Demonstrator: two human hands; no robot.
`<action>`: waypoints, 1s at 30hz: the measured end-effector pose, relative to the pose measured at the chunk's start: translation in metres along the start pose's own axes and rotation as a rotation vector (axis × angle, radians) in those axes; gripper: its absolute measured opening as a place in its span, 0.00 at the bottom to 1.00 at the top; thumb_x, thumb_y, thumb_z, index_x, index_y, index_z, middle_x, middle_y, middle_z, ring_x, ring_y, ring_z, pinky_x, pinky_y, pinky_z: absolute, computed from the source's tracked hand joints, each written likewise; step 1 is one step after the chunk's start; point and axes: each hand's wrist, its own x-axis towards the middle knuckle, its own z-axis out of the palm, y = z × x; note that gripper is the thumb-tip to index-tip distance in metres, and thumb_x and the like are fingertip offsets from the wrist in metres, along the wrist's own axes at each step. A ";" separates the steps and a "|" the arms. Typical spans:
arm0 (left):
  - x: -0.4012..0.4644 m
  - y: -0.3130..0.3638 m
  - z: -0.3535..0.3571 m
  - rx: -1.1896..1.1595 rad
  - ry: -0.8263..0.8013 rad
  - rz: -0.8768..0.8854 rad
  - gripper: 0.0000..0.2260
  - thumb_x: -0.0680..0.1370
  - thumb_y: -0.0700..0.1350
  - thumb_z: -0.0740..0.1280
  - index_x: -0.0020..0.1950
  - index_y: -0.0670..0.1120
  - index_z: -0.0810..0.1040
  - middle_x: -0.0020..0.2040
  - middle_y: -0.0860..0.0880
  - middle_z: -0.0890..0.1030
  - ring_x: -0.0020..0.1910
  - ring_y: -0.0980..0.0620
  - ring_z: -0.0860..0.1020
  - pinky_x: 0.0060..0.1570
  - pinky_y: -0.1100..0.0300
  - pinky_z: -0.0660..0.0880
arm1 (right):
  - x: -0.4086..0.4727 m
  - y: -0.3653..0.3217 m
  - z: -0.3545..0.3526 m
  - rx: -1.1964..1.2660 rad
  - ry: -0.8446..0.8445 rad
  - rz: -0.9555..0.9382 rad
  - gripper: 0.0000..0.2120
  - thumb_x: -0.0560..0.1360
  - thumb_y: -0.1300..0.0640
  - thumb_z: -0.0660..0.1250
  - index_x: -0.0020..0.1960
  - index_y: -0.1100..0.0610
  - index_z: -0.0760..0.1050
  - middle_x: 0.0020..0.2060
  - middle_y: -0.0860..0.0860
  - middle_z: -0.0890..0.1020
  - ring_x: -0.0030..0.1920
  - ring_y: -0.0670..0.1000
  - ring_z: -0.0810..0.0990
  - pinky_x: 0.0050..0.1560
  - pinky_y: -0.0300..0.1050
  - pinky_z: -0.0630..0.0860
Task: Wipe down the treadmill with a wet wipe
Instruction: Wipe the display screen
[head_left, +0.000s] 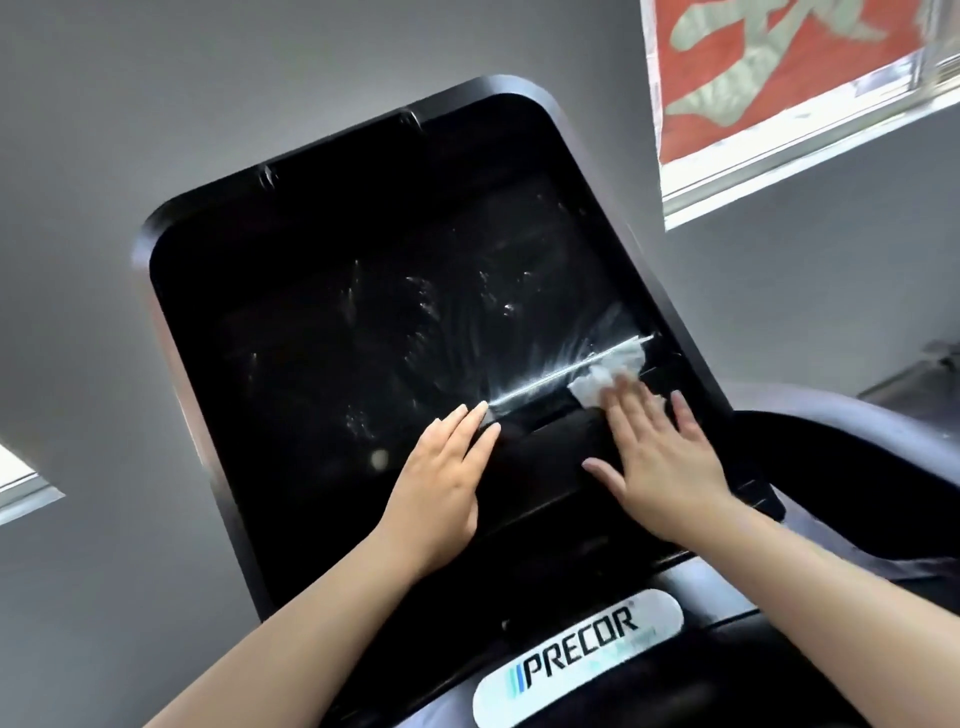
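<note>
- A person's right hand (660, 457) lies flat, fingers straight and spread, pressing a crumpled white wet wipe (605, 382) against the black console of a treadmill (363, 332); nothing is clutched, the wipe simply sits pinned under the fingertips.
- The wipe rests at the lower right of the dark screen, on the thin ridge (566, 371) where the glass meets the control panel below, with part of it showing beyond the fingers toward the screen's right edge.
- The left hand (441, 478) is also relaxed and flat, fingers together and straight, resting on the console to the left of the right hand; its fingertips reach the left end of the same ridge, and it holds nothing.
- Wet streaks and smears glisten across the screen, fanning out from the ridge near the wipe and scattering toward the middle of the glass.
- Below the hands, a white oval badge (576, 657) reading "PRECOR" sits on the console's neck.
- Grey wall (156, 104) surrounds the console; at upper right a red sheet with pale markings (769, 67) hangs in a bright window, and a sliver of another window (26, 483) shows at the left edge.
</note>
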 end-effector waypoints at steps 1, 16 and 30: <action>0.002 0.003 0.000 0.003 -0.021 0.001 0.29 0.63 0.40 0.69 0.65 0.40 0.75 0.67 0.40 0.73 0.67 0.43 0.69 0.66 0.48 0.68 | 0.009 0.014 -0.005 0.018 -0.066 0.137 0.38 0.77 0.35 0.37 0.77 0.61 0.46 0.74 0.55 0.41 0.76 0.55 0.51 0.74 0.55 0.43; 0.023 0.034 -0.003 0.025 -0.106 -0.026 0.34 0.57 0.48 0.79 0.62 0.41 0.78 0.65 0.40 0.75 0.63 0.42 0.75 0.61 0.47 0.71 | 0.010 0.015 -0.006 0.152 -0.131 0.097 0.41 0.75 0.34 0.33 0.76 0.62 0.38 0.74 0.57 0.35 0.76 0.57 0.40 0.74 0.52 0.37; 0.027 0.052 0.001 0.024 -0.111 -0.069 0.35 0.58 0.47 0.78 0.64 0.40 0.76 0.66 0.41 0.74 0.64 0.43 0.74 0.63 0.50 0.68 | -0.001 0.010 0.008 0.154 0.000 -0.033 0.42 0.74 0.34 0.39 0.73 0.67 0.52 0.74 0.64 0.54 0.75 0.59 0.53 0.71 0.52 0.46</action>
